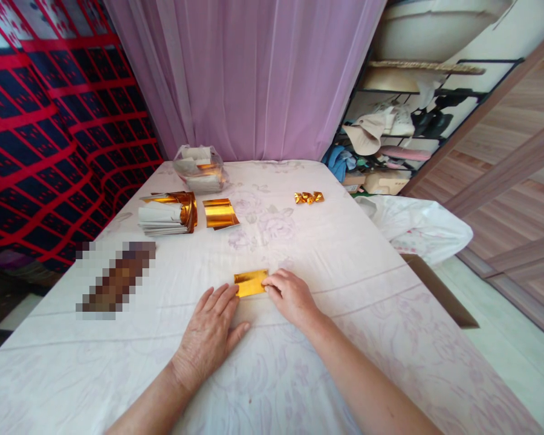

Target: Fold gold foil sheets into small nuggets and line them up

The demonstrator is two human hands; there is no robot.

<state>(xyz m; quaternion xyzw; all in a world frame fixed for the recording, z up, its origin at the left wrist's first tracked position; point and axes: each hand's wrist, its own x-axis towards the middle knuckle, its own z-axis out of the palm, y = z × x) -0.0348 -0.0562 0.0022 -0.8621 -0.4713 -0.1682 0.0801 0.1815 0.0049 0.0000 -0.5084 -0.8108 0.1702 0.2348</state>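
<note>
A small rectangle of shiny gold foil paper (pixel 251 283) lies on the tablecloth between my two hands. My left hand (pixel 212 323) rests flat, palm down, its fingers stretched out and their tips at the left edge of the sheet. The thumb points to the right, off the paper. My right hand (pixel 291 294) has its thumb and forefinger pinched on the right edge of the same sheet, with the other fingers curled. Further off are a few loose gold foil sheets (pixel 220 214) and a fanned stack of foil paper (pixel 167 216), white backs showing.
A clear plastic bag (pixel 200 170) of more foil paper stands at the far left of the table (pixel 344 362). Small folded gold pieces (pixel 309 197) lie at the back right. A pixelated patch covers something on the left. A shelf rack (pixel 417 93) and white bag (pixel 424 226) stand beyond the right edge.
</note>
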